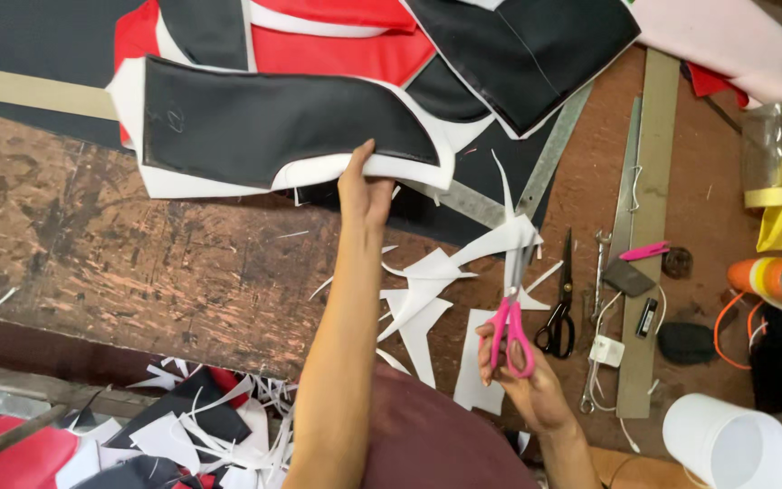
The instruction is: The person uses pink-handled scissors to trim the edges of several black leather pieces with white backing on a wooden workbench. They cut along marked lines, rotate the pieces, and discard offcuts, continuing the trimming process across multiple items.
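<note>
The left hand (366,192) pinches the near edge of a black panel (273,122) with a white foam border, and the panel's long axis runs left to right across the far side of the table (138,263), stretching mostly left of that grip. The right hand (522,376), nearer and to the right, is closed through the pink scissors (510,317), blades pointing away among white offcuts (427,299). Whether the blades are parted is hard to tell; black scissors (561,308) lie just right.
</note>
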